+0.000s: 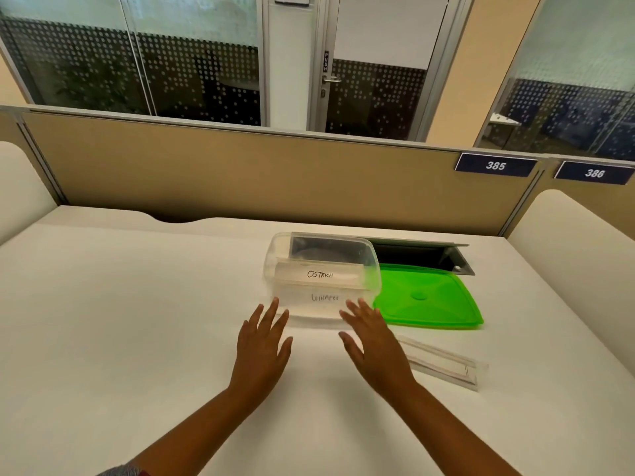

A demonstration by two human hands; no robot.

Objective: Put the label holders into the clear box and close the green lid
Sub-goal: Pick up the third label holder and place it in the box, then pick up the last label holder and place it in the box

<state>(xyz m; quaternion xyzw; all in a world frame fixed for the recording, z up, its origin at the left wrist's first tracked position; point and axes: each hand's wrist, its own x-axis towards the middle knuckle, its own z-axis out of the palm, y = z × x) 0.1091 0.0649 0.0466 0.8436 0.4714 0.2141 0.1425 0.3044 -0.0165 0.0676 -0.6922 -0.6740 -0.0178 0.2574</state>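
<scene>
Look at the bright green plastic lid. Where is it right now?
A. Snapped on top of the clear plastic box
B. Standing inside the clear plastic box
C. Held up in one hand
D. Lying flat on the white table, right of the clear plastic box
D: the bright green plastic lid lies flat on the white table, right of the open clear plastic box, and neither hand holds it.

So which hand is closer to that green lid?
The right hand. It hovers open just left of the green lid, near its front corner. The left hand is further left, in front of the clear box, which stands beside the lid.
</scene>
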